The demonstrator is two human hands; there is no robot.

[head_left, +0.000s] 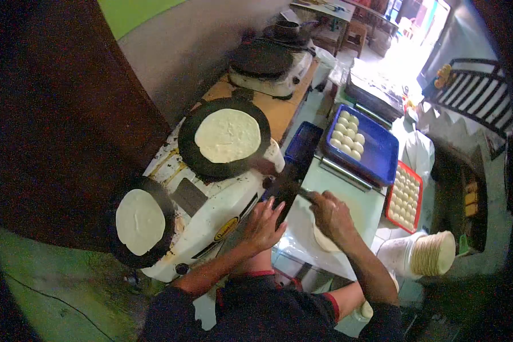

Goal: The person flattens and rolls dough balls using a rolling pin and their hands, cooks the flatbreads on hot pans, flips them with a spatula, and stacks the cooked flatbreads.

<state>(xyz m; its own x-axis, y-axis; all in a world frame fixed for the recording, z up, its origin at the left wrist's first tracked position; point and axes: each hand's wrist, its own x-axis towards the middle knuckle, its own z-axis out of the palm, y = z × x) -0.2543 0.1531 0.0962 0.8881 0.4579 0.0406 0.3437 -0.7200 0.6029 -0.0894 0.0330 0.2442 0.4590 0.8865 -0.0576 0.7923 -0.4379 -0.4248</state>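
Observation:
My left hand [263, 225] is held low beside the stove's front edge, its fingers stretched and apart, with nothing visible in it. The fingers of my right hand [333, 219] are wrapped round a dark flat tool [290, 191] that is too dark to identify exactly. Under my right wrist lies a thin dough round [325, 238], partly hidden, on a pale work board [302, 242]. One flatbread [229, 137] covers much of the large black griddle [191, 149] to the left. Another flatbread [139, 222] lies on a second black pan [165, 196].
The white stove [219, 208] carries both pans. A blue tray [386, 151] holds several dough balls [347, 135]; a red tray [418, 196] holds more. At right, stacked flatbreads [433, 255] adjoin a white container [396, 252]. Another stove [290, 82] stands farther back.

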